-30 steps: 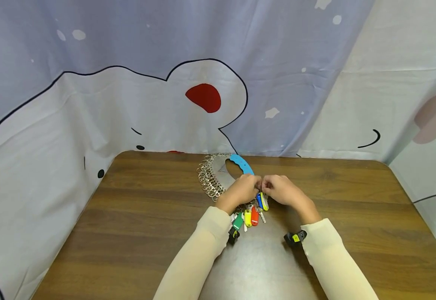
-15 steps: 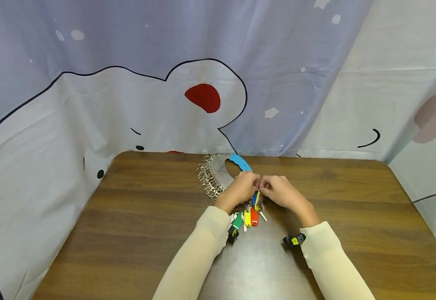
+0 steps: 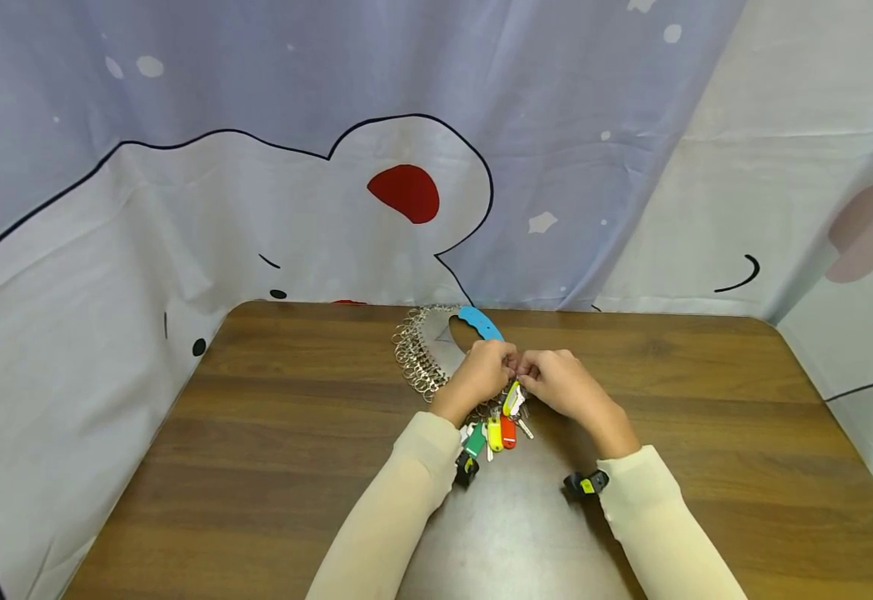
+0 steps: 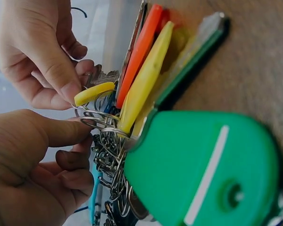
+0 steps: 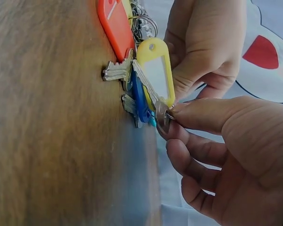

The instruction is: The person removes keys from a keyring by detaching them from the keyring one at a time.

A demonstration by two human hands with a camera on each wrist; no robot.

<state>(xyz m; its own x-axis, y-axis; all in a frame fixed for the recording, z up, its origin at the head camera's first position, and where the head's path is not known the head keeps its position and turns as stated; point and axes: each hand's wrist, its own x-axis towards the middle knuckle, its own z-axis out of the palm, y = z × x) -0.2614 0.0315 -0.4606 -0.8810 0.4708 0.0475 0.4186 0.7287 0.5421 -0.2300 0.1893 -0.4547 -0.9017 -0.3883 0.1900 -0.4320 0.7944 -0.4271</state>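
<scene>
In the head view my left hand (image 3: 481,372) and right hand (image 3: 556,381) meet at the fan-shaped metal key holder (image 3: 442,337) with a blue handle (image 3: 481,323). My left thumb and fingers pinch a metal split ring (image 4: 98,118) on its edge. My right thumb and forefinger pinch the small ring at the head of a silver key (image 5: 151,87), beside a yellow key tag (image 5: 168,75). A blue key tag (image 5: 140,99) hangs just behind. Red (image 3: 508,432), yellow (image 3: 495,434) and green key tags (image 3: 475,441) lie beside them, with keys.
Many bare rings (image 3: 414,358) line the holder's left edge. All of it lies near the back of the brown wooden table (image 3: 294,467). A printed curtain (image 3: 256,208) hangs behind the table.
Both hands have shifted slightly left and away from me. The yellow tag between them has turned its pale face and key toward me, and the blue tag has gone out of sight in the head view.
</scene>
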